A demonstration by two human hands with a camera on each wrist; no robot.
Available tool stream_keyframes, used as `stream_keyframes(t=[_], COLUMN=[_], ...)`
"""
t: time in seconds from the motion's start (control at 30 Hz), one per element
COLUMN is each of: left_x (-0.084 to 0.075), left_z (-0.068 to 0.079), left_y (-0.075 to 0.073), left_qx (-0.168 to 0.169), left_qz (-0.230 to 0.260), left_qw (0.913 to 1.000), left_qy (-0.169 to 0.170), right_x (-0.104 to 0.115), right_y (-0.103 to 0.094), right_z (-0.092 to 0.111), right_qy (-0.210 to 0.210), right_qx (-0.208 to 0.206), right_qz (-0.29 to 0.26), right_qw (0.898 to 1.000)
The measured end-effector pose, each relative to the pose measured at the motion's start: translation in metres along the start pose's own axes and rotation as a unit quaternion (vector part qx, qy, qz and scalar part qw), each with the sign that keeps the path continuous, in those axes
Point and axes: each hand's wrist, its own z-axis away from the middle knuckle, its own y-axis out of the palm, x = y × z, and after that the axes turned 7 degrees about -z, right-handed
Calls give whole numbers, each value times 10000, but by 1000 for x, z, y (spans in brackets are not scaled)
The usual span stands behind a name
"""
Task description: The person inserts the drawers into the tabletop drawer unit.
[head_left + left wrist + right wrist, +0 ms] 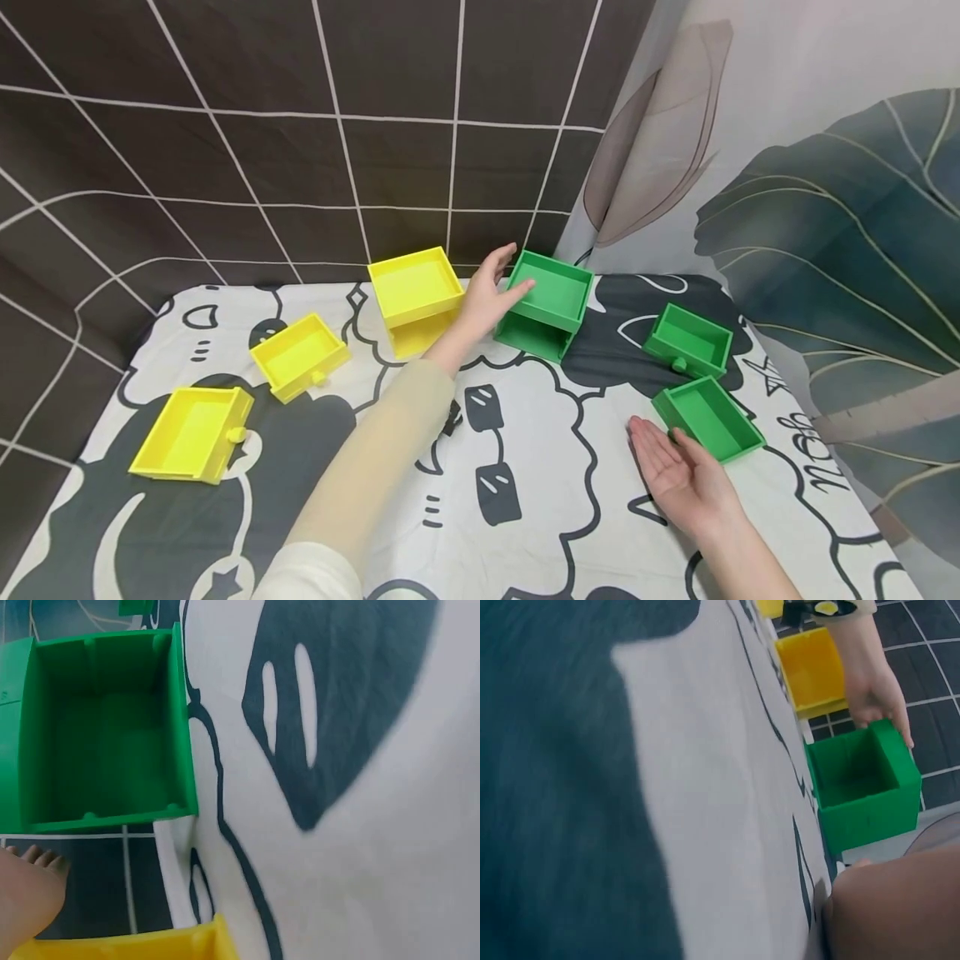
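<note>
My left hand (487, 300) reaches between the yellow cabinet shell (416, 287) and the green cabinet shell (551, 292). Its thumb extends over the green shell's left top edge, while the other fingers point toward the back wall. The green shell's lower opening faces front, and its hollow inside shows in the left wrist view. My right hand (686, 483) has its palm turned up and fingers extended, holding nothing. Just beyond its fingertips lies a green drawer (708, 421); a second green drawer (688, 342) with a round knob sits behind that one.
Two yellow drawers with round knobs, one nearer (191, 433) and one farther back (300, 357), lie on the left. A patterned black-and-white cloth (525, 450) covers the table. Behind stands a dark gridded curtain (397, 158); a leaf-print curtain (847, 217) hangs at right.
</note>
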Motion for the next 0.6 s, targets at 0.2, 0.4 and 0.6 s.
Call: stream_keyframes(t=[0.2, 0.4, 0.6], left_x=[4, 8, 12], left_z=[-4, -5, -7], left_y=[6, 8, 7], left_qx=[-148, -156, 6], left_qz=[888, 1578, 1846], left_qw=[9952, 9867, 9819], left_qy=[-393, -347, -427], right_x=[-1, 0, -2], right_y=[0, 1, 2], right_z=[0, -1, -3], right_qy=[-137, -388, -668], right_qx=[-258, -731, -1090], right_qz=[-342, -706, -1109], right_qw=[9990, 9941, 9856])
